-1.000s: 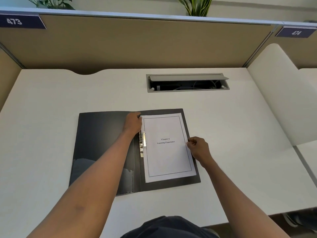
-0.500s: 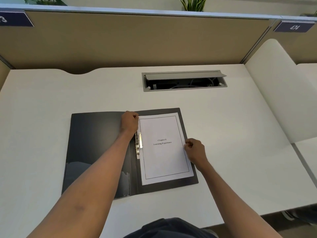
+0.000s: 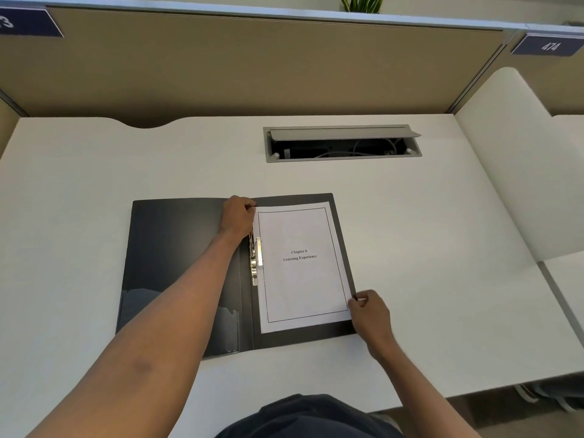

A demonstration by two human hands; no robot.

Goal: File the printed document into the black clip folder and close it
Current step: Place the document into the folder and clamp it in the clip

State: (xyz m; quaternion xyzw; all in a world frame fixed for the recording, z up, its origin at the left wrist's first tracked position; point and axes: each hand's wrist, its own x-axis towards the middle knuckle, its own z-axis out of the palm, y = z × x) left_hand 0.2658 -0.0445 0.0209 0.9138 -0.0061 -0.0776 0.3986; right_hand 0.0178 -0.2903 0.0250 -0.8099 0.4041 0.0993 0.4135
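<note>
The black clip folder (image 3: 177, 254) lies open and flat on the white desk. The printed document (image 3: 300, 279), a white sheet titled "Chapter 6 Learning Experience", rests on the folder's right half, its left edge beside the metal clip (image 3: 256, 260) at the spine. My left hand (image 3: 237, 216) sits curled at the document's top left corner, just above the clip. My right hand (image 3: 368, 311) pinches the document's lower right corner, over the folder's right edge.
An open grey cable hatch (image 3: 343, 143) with wires inside is set into the desk (image 3: 79, 172) behind the folder. Tan partition walls (image 3: 252, 64) stand at the back. A white curved divider (image 3: 508, 159) closes off the right side.
My right hand has slid down the document's right edge from the middle to the lower right corner. My left hand has stayed at the top left corner.
</note>
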